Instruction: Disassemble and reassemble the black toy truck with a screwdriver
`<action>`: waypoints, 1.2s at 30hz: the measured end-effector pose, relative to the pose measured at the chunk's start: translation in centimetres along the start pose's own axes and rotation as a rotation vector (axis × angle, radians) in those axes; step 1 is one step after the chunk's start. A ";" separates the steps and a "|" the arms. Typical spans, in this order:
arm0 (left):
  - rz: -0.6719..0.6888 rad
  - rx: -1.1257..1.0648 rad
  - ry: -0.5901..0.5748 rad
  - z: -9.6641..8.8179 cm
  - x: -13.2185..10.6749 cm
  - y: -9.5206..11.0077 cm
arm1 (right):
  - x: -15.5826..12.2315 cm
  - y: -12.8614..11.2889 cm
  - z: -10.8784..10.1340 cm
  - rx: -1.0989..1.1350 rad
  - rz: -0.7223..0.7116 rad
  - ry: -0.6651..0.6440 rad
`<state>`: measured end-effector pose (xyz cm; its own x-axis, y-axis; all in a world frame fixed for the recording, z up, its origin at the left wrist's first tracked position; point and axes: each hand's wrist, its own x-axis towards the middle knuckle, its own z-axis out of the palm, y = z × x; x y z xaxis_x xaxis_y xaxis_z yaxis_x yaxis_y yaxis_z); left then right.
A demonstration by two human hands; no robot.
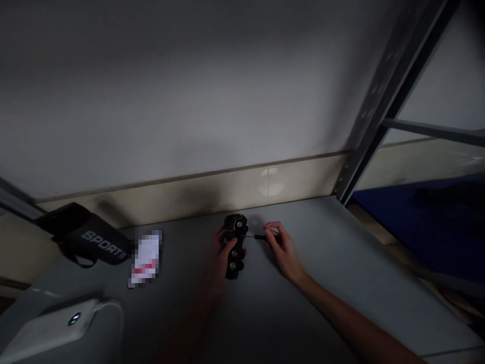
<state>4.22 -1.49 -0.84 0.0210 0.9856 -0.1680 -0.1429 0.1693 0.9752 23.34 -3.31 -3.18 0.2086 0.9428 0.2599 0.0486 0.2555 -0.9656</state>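
My left hand [223,250] is closed around a small black toy vehicle [234,261]. Several round black wheels with silver centres show along its side. My right hand [282,247] pinches the dark handle of a screwdriver [259,237]. The thin metal shaft points left, and its tip reaches the vehicle's right side near the upper wheels. Whether the tip sits in a screw is too small to tell. Both hands are above the grey table [303,222].
At the left lies a black bag [96,235] marked SPORTS, beside a pixelated phone-like item [146,258]. A white power bank [56,323] with a cable lies at the front left. Metal frame posts [375,146] rise at the right, beside a blue surface [417,217]. A wall borders the back.
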 end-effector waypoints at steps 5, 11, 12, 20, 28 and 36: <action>-0.018 -0.015 0.001 0.1 0.0 0.3 | 0.0 0.1 0.0 0.026 0.000 -0.040; -0.025 -0.027 0.037 0.1 0.2 0.4 | 0.1 -0.1 0.0 0.052 0.078 -0.168; -0.025 -0.028 0.034 0.1 0.2 0.4 | 0.1 -0.1 0.0 0.054 0.046 -0.152; -0.004 -0.005 0.052 0.0 0.4 0.1 | 0.2 0.1 -0.1 0.045 0.071 -0.116; 0.016 -0.017 0.033 -0.3 0.6 -0.3 | 0.3 -0.3 -0.1 0.024 0.075 -0.118; 0.006 -0.044 0.047 -0.3 0.9 -0.6 | 0.3 -0.3 0.0 0.030 0.057 -0.102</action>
<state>4.07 -0.74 -1.56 -0.0259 0.9852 -0.1697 -0.1867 0.1620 0.9690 23.43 -3.12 -2.82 0.1093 0.9725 0.2058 0.0097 0.2060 -0.9785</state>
